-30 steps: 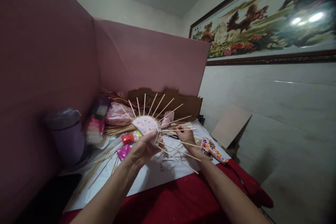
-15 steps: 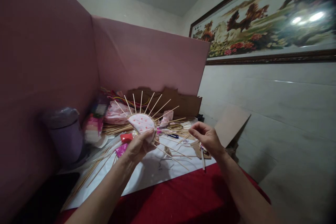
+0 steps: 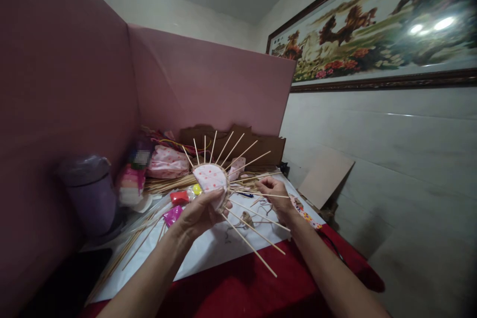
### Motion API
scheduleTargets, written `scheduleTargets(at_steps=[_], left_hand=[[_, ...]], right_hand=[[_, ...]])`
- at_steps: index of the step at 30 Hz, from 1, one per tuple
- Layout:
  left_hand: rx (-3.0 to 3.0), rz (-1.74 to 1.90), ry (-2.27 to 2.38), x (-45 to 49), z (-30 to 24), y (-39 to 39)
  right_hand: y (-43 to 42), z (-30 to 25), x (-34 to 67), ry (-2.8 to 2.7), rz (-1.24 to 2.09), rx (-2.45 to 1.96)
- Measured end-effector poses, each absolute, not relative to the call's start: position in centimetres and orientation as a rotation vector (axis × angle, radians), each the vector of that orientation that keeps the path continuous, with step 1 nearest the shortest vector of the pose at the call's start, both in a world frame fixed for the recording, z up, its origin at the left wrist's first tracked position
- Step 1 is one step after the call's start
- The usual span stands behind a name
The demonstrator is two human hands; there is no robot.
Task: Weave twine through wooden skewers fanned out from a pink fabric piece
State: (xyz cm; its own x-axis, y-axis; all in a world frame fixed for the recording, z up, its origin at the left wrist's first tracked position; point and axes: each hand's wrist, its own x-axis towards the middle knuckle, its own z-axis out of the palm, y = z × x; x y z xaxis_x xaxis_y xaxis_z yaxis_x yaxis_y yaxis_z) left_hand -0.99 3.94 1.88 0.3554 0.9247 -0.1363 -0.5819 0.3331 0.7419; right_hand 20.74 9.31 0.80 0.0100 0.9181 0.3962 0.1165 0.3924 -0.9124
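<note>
My left hand (image 3: 199, 213) grips a round disc covered in pink dotted fabric (image 3: 210, 179), held up on edge above the table. Several thin wooden sticks (image 3: 246, 151) radiate from the disc's rim like spokes. My right hand (image 3: 275, 194) is just right of the disc among the lower spokes, fingers curled in a pinch around one stick (image 3: 261, 195). A few spokes point down toward me over the red cloth.
A white sheet (image 3: 219, 251) lies on a red tablecloth (image 3: 253, 288). A bundle of sticks (image 3: 167, 184), pink fabric (image 3: 167, 163), coloured bits, a purple lidded container (image 3: 87, 194) and brown cardboard (image 3: 261, 146) crowd the back. Pink partition boards (image 3: 208, 84) stand left and behind. A floral-patterned tool (image 3: 303, 213) lies at right.
My right hand rose away from the disc half a second ago, then came back to the spokes. The disc in my left hand turned slightly, its lower sticks now reaching further toward me.
</note>
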Motion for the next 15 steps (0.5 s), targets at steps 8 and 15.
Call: scheduleTargets(at_steps=[8,15], left_hand=[[0.674,1.055,0.567,-0.5,2.2,3.5],[0.69,1.058,0.596,-0.4,1.9,3.4]], right_hand=[[11.2,-1.6,17.5,-1.509,0.781,-1.008],[10.7,-1.6,14.4,-1.482,0.831,-1.027]])
